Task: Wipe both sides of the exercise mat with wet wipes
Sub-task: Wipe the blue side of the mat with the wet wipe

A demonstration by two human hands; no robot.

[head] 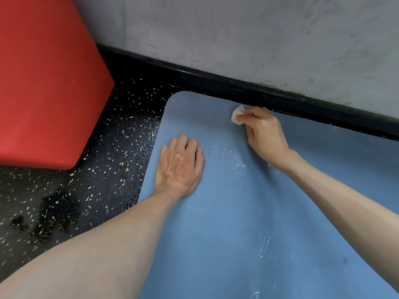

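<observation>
A blue exercise mat (226, 223) lies flat on the floor, its rounded far corner near the wall. My right hand (265, 134) pinches a small folded white wet wipe (237, 115) and holds it against the mat close to the far edge. My left hand (180, 167) rests palm down on the mat near its left edge, fingers together and slightly bent. Wet streaks glisten on the mat between and below my hands.
A red padded block (43, 83) stands on the dark speckled floor (108, 169) to the left of the mat. A grey wall (259, 39) with a black baseboard (237, 85) runs along the mat's far edge. Dark wet patches mark the floor at lower left.
</observation>
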